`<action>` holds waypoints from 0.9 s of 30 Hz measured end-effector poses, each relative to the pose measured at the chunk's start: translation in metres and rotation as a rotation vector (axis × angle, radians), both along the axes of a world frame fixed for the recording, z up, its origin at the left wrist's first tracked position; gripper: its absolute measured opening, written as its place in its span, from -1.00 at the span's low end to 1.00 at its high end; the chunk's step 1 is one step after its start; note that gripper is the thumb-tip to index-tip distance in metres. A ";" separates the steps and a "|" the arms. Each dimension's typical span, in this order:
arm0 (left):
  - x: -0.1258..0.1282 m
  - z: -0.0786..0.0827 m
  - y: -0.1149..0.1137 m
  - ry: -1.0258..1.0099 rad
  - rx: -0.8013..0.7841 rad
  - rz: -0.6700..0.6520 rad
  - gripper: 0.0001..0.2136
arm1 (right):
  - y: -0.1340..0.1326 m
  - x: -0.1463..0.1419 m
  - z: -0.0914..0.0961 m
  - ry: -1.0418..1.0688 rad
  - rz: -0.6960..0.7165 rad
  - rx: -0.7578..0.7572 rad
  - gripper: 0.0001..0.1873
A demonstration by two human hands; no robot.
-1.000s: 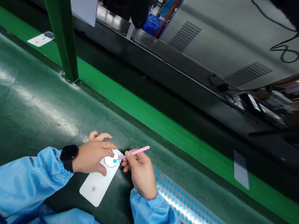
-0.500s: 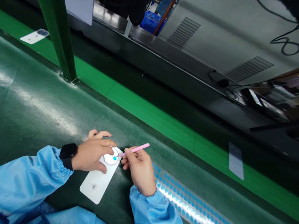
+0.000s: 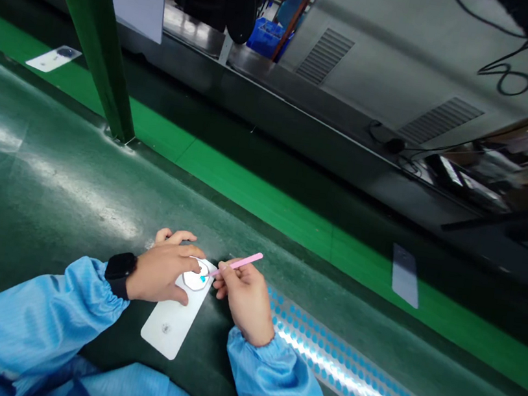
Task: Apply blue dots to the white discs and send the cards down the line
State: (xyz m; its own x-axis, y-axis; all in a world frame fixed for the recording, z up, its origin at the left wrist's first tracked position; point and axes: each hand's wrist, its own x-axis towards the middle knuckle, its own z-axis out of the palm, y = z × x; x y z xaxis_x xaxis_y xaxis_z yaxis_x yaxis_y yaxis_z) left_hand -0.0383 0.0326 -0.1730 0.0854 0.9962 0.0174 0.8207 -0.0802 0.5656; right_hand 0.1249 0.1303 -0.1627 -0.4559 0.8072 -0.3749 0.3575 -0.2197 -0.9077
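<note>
A white phone back cover point(image 3: 170, 328) lies flat on the green bench, tilted in my view. Near its top is a round white camera-area piece point(image 3: 192, 281) with a dark outline. My left hand point(image 3: 162, 271) rests over the cover's left side, fingers spread, index fingertip on the round piece and thumb on the cover. Pinched in my right hand point(image 3: 244, 293) are slim pink tweezers point(image 3: 249, 261). Their tip reaches a small blue dot sticker point(image 3: 203, 279) on the round piece, where I cannot tell whether they grip it.
A clear sheet with rows of blue dots point(image 3: 321, 347) stretches along the bench at right. Beyond the bench edge, a green conveyor belt point(image 3: 262, 208) carries one white cover point(image 3: 53, 58) at left and another cover point(image 3: 405, 275) at right. A green post point(image 3: 95, 36) rises at left.
Both covers on the belt have shifted to the left. The blue dot looks smaller and less round at the tweezers' tip. My hands have barely moved.
</note>
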 end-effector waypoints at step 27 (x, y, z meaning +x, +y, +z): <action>0.001 0.001 0.000 -0.007 -0.015 0.008 -0.53 | 0.002 0.002 -0.003 0.006 0.033 -0.001 -0.63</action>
State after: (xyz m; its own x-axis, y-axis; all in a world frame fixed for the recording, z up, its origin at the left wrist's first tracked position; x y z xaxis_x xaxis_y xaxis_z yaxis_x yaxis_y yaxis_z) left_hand -0.0374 0.0328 -0.1719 0.0771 0.9970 0.0033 0.8171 -0.0651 0.5728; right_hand 0.1264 0.1320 -0.1662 -0.4845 0.7913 -0.3730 0.3588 -0.2091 -0.9097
